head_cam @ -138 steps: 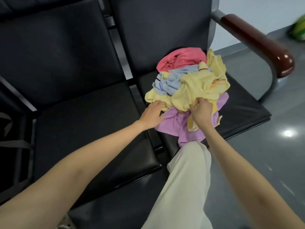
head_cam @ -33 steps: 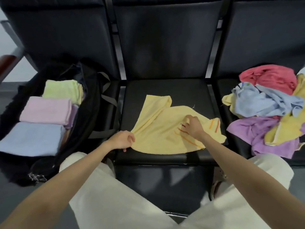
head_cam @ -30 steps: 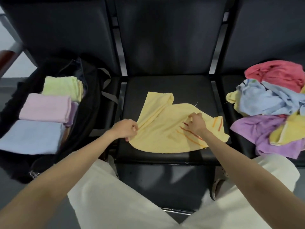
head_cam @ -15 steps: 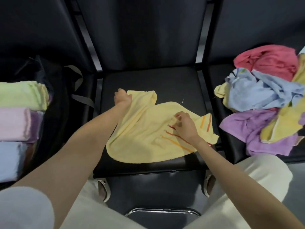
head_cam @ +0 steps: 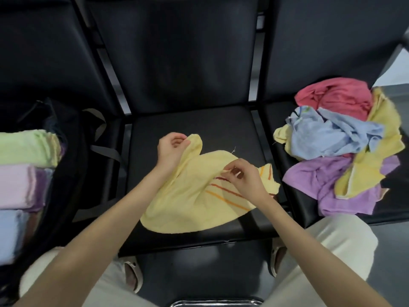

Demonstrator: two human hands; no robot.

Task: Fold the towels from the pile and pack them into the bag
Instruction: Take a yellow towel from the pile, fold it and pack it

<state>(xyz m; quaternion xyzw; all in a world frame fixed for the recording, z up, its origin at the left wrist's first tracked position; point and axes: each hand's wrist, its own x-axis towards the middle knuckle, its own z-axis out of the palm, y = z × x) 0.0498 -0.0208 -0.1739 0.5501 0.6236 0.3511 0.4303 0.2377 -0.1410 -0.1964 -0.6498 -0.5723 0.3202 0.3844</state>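
Head view: left hand (head_cam: 172, 149) pinches the far corner of the yellow towel (head_cam: 190, 200) and right hand (head_cam: 243, 176) pinches its upper edge, apparently to spread it flat on the middle seat (head_cam: 221, 127) for folding, between bag (head_cam: 73, 156) and pile (head_cam: 340, 147).

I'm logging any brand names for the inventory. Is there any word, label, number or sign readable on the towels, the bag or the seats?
None: no readable text anywhere.
The yellow towel held by the left hand and right hand shows only orange and red stripes.
The bag, the pile and the seat carry no visible label.
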